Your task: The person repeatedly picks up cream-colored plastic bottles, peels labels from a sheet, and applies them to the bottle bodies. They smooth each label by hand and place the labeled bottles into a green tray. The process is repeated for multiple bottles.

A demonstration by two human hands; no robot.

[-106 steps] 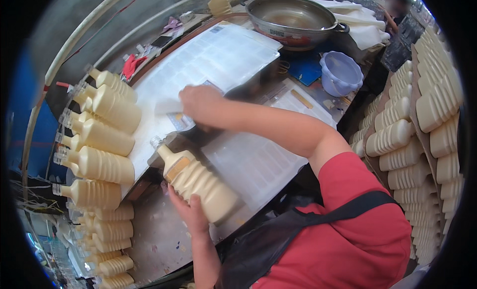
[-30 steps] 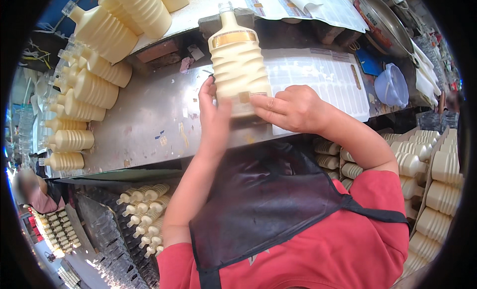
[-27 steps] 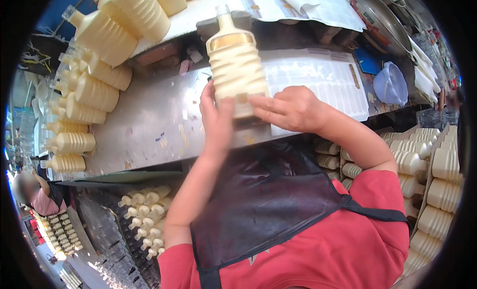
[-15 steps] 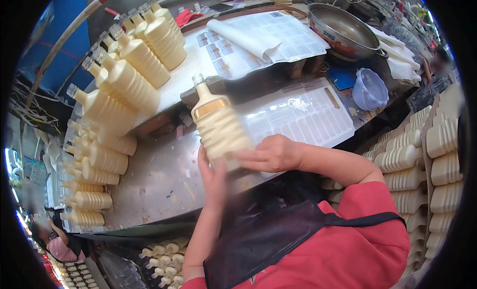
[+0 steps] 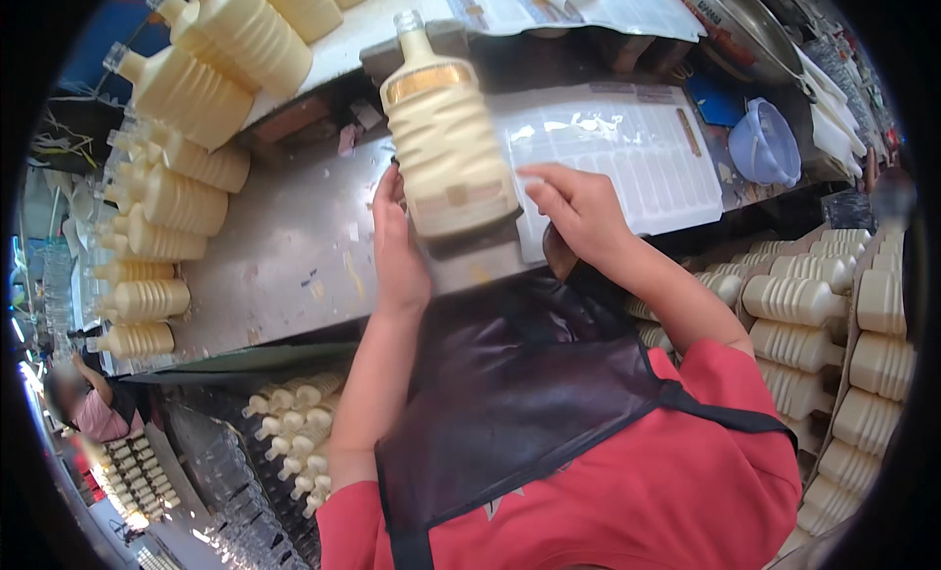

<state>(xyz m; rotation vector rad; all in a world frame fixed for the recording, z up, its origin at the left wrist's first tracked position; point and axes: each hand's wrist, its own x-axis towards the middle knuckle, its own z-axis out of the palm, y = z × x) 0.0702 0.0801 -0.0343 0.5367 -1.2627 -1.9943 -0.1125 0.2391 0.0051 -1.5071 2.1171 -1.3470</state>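
Note:
A cream ribbed bottle (image 5: 446, 129) with a clear threaded neck is held tilted, its neck toward the far side. A shiny gold band (image 5: 429, 81) rings its shoulder, and a pale rectangular label (image 5: 470, 199) shows near its base. My left hand (image 5: 400, 251) holds the bottle's lower left side, the fingers partly hidden behind it. Beside the lower right edge is my right hand (image 5: 580, 209), open, with fingers reaching toward the bottle; whether they touch it I cannot tell. A translucent sheet of label strips (image 5: 627, 168) lies right of the bottle.
Several cream bottles (image 5: 147, 300) line the metal table's (image 5: 274, 266) left side. A raised shelf with more sheets (image 5: 490, 6) is behind. A lilac bucket (image 5: 763, 144) and a large pan (image 5: 740, 31) stand right. Stacked bottles (image 5: 799, 300) fill the lower right; another person (image 5: 98, 403) is far left.
My right hand has moved off the label at the bottle's front to its right edge. The bottle stays in my left hand. The whole view has shifted, with the table higher in it.

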